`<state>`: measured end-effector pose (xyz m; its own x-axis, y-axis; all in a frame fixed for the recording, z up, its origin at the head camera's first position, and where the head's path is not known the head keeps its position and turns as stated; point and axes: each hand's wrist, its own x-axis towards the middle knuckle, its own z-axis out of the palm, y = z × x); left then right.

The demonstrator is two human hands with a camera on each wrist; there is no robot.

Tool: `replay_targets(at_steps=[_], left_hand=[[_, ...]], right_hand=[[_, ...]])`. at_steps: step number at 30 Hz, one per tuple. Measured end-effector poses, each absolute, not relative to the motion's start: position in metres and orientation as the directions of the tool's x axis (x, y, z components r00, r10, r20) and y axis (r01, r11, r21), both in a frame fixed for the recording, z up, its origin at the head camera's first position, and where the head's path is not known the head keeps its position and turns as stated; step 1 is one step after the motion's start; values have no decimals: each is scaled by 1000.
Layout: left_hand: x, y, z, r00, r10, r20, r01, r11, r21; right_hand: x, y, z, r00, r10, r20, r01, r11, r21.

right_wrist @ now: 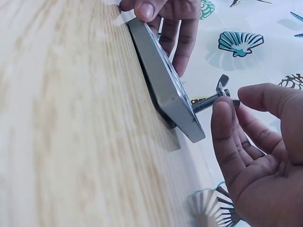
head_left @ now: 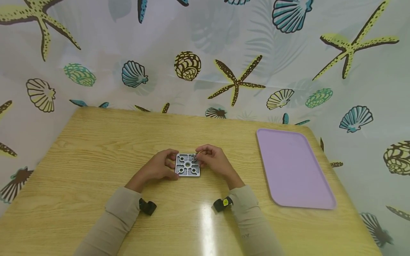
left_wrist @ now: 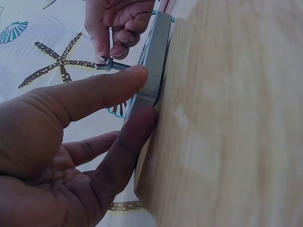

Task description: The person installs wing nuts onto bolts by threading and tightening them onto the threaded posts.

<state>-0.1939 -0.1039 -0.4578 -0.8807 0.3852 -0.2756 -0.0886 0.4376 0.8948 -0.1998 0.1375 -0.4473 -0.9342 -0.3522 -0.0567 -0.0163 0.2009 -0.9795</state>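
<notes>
A square metal plate (head_left: 184, 172) with ribs and several round holes lies on the table in the head view. My left hand (head_left: 158, 165) grips it at the left side, its fingertips against the edges. At the far right corner, my right hand (head_left: 215, 160) pinches a wing screw (right_wrist: 222, 87) by its head between thumb and finger. In the right wrist view the screw's threaded shaft stands out from the plate's upper face (right_wrist: 177, 90). How deep the shaft sits in the corner hole is hidden. The left wrist view shows the same screw (left_wrist: 112, 65) beyond my left fingers.
A light purple tray (head_left: 296, 170) sits on the right part of the wooden table (head_left: 112, 138). Behind the table and at its sides hangs a white cloth (head_left: 160, 39) printed with shells and starfish. A dark strap with a small camera (head_left: 147, 207) is on each wrist.
</notes>
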Motion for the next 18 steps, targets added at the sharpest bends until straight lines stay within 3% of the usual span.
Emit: replay_targets(at_steps=[18], left_hand=[[-193, -104, -456, -883, 385, -268, -75, 448, 891]], right_hand=[[-202, 141, -452, -941, -333, -56, -13, 201, -980]])
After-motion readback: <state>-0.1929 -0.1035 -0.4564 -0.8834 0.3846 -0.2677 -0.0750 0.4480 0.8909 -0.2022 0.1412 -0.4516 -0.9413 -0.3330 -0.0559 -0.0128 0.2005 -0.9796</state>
